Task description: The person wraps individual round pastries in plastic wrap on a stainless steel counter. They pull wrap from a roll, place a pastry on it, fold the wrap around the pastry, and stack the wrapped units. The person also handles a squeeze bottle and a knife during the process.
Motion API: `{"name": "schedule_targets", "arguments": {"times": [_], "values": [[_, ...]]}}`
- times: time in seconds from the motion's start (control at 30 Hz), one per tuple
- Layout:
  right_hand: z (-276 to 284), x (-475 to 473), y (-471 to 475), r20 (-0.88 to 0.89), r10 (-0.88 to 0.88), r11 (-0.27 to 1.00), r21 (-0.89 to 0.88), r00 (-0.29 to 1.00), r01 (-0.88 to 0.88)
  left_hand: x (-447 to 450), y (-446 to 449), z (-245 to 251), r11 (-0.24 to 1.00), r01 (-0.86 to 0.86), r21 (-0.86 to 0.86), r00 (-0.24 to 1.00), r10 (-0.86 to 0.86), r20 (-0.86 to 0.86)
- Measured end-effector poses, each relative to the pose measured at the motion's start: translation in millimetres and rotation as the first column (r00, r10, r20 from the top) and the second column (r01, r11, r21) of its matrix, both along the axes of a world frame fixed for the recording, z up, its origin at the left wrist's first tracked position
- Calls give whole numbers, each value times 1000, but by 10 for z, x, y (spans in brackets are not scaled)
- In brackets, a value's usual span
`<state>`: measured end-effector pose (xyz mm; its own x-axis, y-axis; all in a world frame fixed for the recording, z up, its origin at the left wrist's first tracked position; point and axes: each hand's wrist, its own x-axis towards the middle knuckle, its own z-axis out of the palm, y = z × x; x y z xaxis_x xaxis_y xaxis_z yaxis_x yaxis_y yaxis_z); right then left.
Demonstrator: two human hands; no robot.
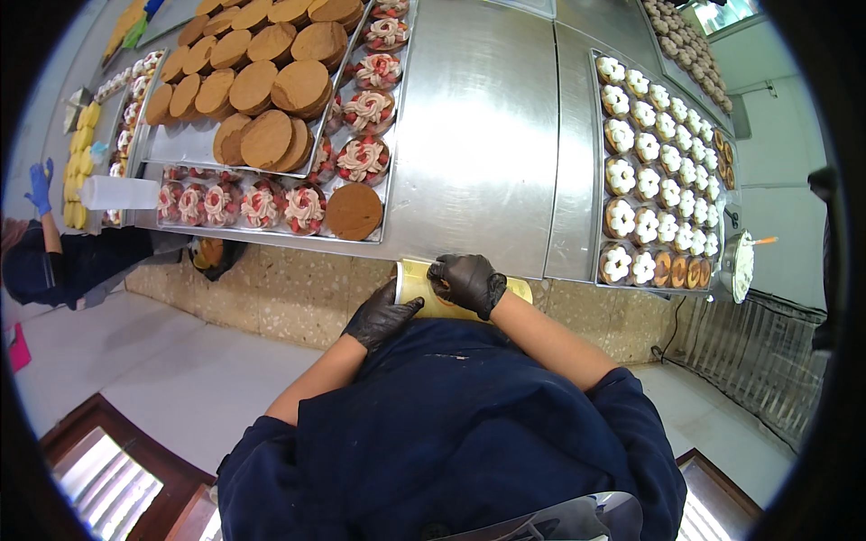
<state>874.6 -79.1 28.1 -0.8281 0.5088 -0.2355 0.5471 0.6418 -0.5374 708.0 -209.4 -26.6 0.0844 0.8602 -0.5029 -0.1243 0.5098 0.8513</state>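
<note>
A yellow cylindrical container (pixel 433 306) with a pale rim lies on its side against the front of my navy clothing, just below the steel table's edge. My left hand (pixel 383 316), in a black glove, holds it near the rimmed left end, thumb along its side. My right hand (pixel 467 283), also black-gloved, rests over its upper side with the fingers curled in. What the right fingertips touch is partly hidden. Left of my hands, a round brown sponge layer (pixel 354 212) sits at the corner of a tray (pixel 384 230) of cream-and-strawberry cakes (pixel 304 208).
Stacked sponge rounds (pixel 301 88) fill a raised tray. A white plastic container (pixel 122 193) is at left, near a co-worker's blue-gloved hand (pixel 40 186). On the right are a tray of white-topped pastries (pixel 620 216) and a bowl of cream (pixel 743 267). The steel table (pixel 473 149) lies ahead.
</note>
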Motion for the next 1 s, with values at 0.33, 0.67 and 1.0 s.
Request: {"name": "schedule_targets", "arguments": {"times": [0.33,0.67,1.0], "values": [[-188,-73,-22,-10,31,998,61,999,-30,-40,41,-13,998,59,17,994,-57,-88],[-451,-35,125,-215,-350,876,-421,912,237,44,384,619,878,268,397,436,257,-862],[-219,346,-76,100,-477,873,-66,873,484,22,899,75,877,356,324,744,-56,-666]]}}
